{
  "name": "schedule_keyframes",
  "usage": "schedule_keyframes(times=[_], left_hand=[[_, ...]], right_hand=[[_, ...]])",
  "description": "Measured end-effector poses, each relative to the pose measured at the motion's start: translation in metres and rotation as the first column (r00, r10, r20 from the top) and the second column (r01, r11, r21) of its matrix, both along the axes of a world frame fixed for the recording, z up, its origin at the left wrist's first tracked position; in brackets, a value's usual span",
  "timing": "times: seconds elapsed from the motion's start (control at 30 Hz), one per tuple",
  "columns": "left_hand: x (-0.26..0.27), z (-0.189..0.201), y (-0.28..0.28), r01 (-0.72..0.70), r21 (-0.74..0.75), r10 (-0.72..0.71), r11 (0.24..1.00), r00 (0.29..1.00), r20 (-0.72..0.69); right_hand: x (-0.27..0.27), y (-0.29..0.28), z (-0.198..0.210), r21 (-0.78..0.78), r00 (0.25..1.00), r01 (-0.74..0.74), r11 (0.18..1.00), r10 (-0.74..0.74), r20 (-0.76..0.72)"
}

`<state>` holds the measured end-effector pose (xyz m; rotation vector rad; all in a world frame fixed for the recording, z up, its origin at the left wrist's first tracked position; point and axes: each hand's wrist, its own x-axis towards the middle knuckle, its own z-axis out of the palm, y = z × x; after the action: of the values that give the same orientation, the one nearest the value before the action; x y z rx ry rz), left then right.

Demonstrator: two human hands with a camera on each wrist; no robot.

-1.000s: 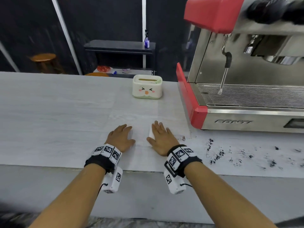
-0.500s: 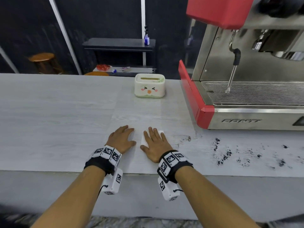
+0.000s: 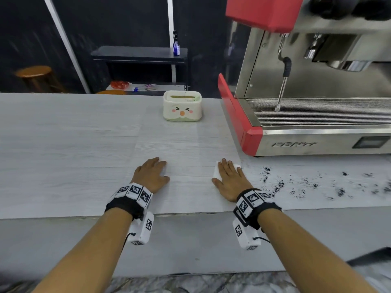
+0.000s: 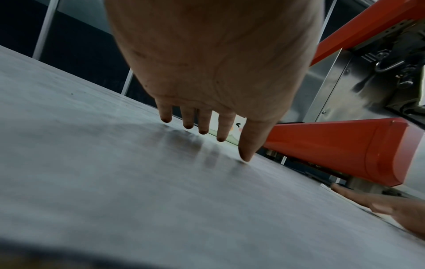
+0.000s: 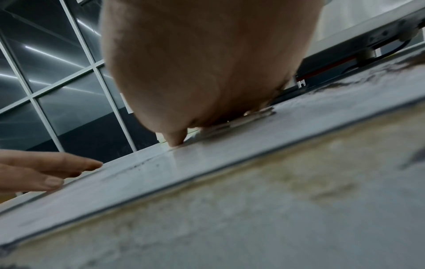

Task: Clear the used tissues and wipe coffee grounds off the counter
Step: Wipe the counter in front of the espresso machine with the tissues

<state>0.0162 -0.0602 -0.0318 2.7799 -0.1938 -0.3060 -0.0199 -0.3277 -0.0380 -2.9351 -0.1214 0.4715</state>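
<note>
Right hand (image 3: 229, 179) lies flat, fingers straight and together, pressing a white tissue (image 3: 216, 173) onto the tabletop (image 3: 63, 157) just left of the scattered grounds (image 3: 279, 183). Left hand (image 3: 151, 175) rests palm-down well apart from it, fingers loosely spread and holding nothing. Both sit near the front edge, with open tabletop to the left, and the red-cornered machine (image 3: 251, 142) and tissue box (image 3: 182, 106) beyond.

Both hands lie flat, palms down, forearms reaching forward.
The left hand (image 3: 152, 176) rests with fingers (image 4: 208, 123) straight and slightly spread; the right hand (image 3: 229, 178) presses down with fingers straight, well apart from the left, tagged bands on both wrists.
</note>
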Motion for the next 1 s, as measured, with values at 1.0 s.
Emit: schedule_keyframes(times=[1.0], left_hand=[[-0.056,-0.035,-0.027,-0.055,-0.114,0.086,0.992,0.954,0.289]], right_hand=[[-0.044,0.017,-0.024,0.043,0.973,-0.096,0.994,0.084,0.216]])
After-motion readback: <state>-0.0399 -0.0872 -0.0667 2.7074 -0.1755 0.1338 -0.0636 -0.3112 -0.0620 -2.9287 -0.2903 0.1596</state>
